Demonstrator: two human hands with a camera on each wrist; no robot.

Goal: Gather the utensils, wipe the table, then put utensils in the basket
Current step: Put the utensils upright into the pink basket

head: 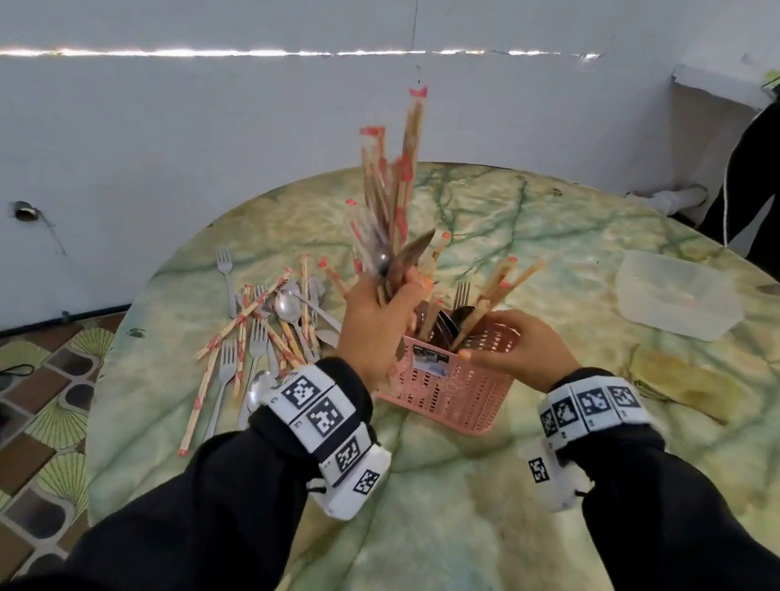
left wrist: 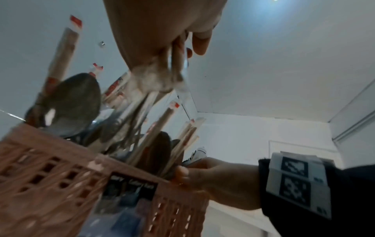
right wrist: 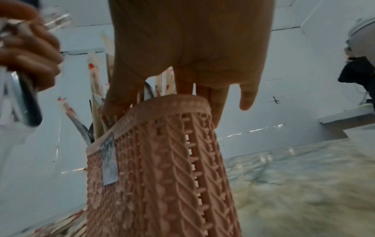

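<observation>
Gripping: left hand [head: 376, 316] clenched round a bundle [head: 389, 201] of chopsticks and spoons, raised above the basket [head: 450, 384].
Steadying: right hand [head: 517, 344] holds the basket rim, thumb inside, fingers outside.
Basket: on the table [head: 439, 538], part filled.
Left: pile [head: 263, 325] of forks, spoons, chopsticks beside it.
Wiping: cloth [head: 680, 380] lies apart; likely done.
</observation>
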